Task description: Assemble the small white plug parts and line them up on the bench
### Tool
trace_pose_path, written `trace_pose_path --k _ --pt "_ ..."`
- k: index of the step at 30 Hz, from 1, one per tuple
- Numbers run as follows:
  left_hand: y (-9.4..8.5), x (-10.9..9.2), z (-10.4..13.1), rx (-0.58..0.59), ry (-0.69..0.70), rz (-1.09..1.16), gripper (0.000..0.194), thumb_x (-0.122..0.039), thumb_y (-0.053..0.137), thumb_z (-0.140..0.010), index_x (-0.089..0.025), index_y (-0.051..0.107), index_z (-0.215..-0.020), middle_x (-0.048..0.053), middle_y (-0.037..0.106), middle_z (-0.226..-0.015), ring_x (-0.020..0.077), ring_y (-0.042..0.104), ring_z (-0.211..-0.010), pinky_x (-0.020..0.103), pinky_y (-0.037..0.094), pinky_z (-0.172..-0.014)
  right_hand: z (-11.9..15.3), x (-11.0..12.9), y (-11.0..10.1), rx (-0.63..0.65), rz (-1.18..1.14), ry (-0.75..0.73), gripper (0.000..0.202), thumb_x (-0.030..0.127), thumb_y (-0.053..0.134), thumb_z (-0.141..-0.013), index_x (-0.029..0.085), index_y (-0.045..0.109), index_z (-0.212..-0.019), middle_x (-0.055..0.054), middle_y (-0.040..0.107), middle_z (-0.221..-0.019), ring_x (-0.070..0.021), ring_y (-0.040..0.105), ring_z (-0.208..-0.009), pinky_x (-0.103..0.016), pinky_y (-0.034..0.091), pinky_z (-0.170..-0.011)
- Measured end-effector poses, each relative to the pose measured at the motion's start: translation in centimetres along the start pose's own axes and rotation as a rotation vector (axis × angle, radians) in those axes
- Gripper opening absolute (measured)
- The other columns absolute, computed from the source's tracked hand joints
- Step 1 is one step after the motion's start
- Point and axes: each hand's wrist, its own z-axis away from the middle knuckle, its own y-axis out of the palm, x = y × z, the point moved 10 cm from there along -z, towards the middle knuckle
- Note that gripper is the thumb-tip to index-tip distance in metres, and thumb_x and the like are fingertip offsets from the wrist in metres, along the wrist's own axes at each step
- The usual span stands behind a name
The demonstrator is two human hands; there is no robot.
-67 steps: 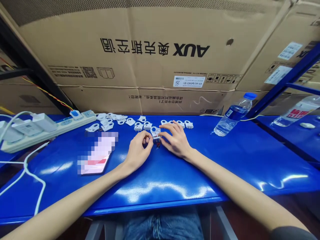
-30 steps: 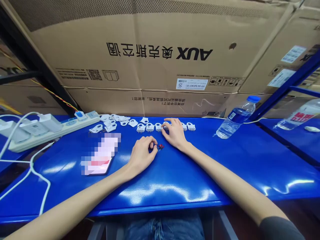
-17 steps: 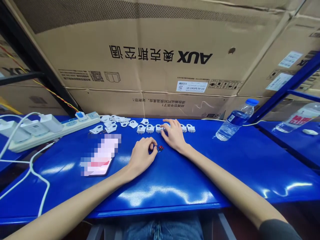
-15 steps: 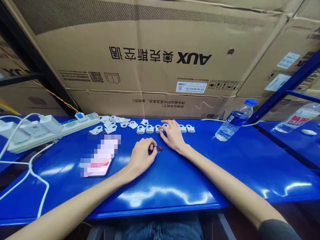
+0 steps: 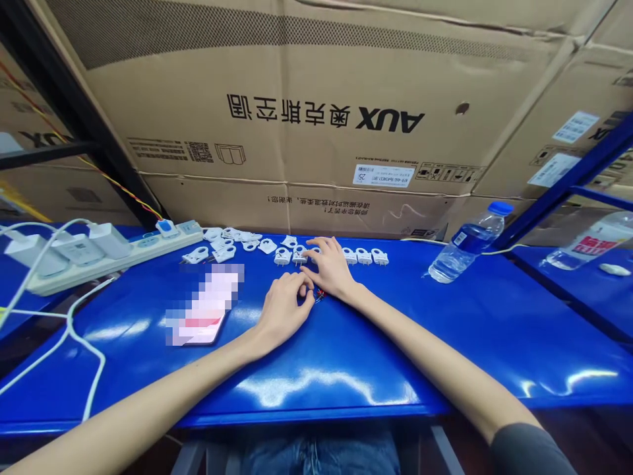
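A glossy blue counter [image 5: 435, 356] spans the frame, its smooth surface throwing back wavy white glare at lower centre and lower right. Behind it, creased brown cardboard [image 5: 316, 66] fills the top, printed with inverted black lettering and a band of dark mesh pattern. A black metal frame [image 5: 91, 119] slants down the upper left, a blue metal post [image 5: 548, 188] down the right.

Across the centre stands a row of small white plastic ring-topped plugs [image 5: 364, 256] with thin metal prongs; more lie in a loose cluster [image 5: 268, 246] to its left. The right hand [image 5: 330, 267] reaches over the row, fingers spread, hiding part of it; whether they grip a plug I cannot tell. The left hand [image 5: 287, 300] rests curled just beside it, thumb near fingertips; its grip is hidden. Thin red and dark wire-like bits [image 5: 321, 295] lie between them, partly covered.

At left are a long white power strip [image 5: 141, 252] loaded with blocky adapters [image 5: 79, 247], a forked white cable [image 5: 96, 356] and a flat pink phone [image 5: 205, 333], mostly pixelated. A clear blue-capped bottle [image 5: 467, 244] tilts at right; another clear bottle with a red-and-white label [image 5: 588, 247] lies beyond the post.
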Motion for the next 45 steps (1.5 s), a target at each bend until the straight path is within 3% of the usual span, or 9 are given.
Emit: trace_pose_path --k 9,16,23,30,37,45 --pt "-0.6 0.0 0.0 -0.054 -0.011 0.051 0.006 -0.018 0.054 -0.089 -0.022 0.058 -0.089 -0.002 0.057 -0.076 0.0197 0.056 -0.078 0.035 0.038 -0.075 4.8 0.6 -4.7 -0.115 -0.029 -0.129 0.025 0.028 0.067 -0.095 0.024 0.069 -0.119 -0.012 0.062 -0.141 -0.0305 0.055 -0.131 -0.058 0.039 -0.119" --pt "-1.2 0.6 0.0 -0.12 -0.069 0.158 0.012 -0.027 0.054 -0.093 -0.023 0.056 -0.103 -0.003 0.055 -0.078 0.0177 0.055 -0.074 0.034 0.043 -0.078 6.7 0.8 -6.2 -0.177 -0.033 -0.186 0.025 0.025 0.067 -0.094 0.023 0.069 -0.119 -0.014 0.063 -0.138 -0.0312 0.058 -0.129 -0.055 0.047 -0.111" --pt "-1.8 1.2 -0.2 -0.183 -0.134 0.263 0.019 -0.033 0.056 -0.093 -0.023 0.056 -0.109 -0.003 0.054 -0.077 0.0166 0.053 -0.071 0.032 0.044 -0.076 6.4 2.1 -6.1 -0.194 -0.06 -0.241 0.024 0.021 0.065 -0.094 0.022 0.068 -0.118 -0.014 0.065 -0.137 -0.0305 0.059 -0.127 -0.051 0.053 -0.103" --pt "-2.1 1.6 -0.6 -0.189 -0.16 0.3 0.011 -0.032 0.059 -0.09 -0.023 0.062 -0.095 -0.004 0.05 -0.071 0.0148 0.049 -0.066 0.029 0.042 -0.069 6.4 2.0 -6.1 -0.183 -0.082 -0.234 0.025 0.021 0.062 -0.095 0.023 0.068 -0.12 -0.013 0.065 -0.135 -0.0297 0.059 -0.127 -0.051 0.054 -0.103" --pt "-2.8 0.9 -0.4 -0.207 -0.138 0.311 0.015 -0.033 0.055 -0.093 -0.022 0.061 -0.085 -0.003 0.053 -0.071 0.0146 0.048 -0.068 0.028 0.04 -0.068 6.3 2.0 -5.9 -0.145 -0.068 -0.194 0.027 0.022 0.06 -0.096 0.026 0.07 -0.12 -0.012 0.065 -0.136 -0.0293 0.057 -0.13 -0.051 0.052 -0.107" --pt "-2.5 1.3 -0.5 -0.2 -0.145 0.308 0.009 -0.03 0.059 -0.09 -0.022 0.062 -0.09 -0.004 0.052 -0.07 0.0153 0.05 -0.066 0.03 0.042 -0.068 6.3 2.3 -6.2 -0.175 -0.069 -0.22 0.026 0.021 0.06 -0.095 0.024 0.07 -0.12 -0.013 0.066 -0.135 -0.0299 0.059 -0.129 -0.051 0.054 -0.106"
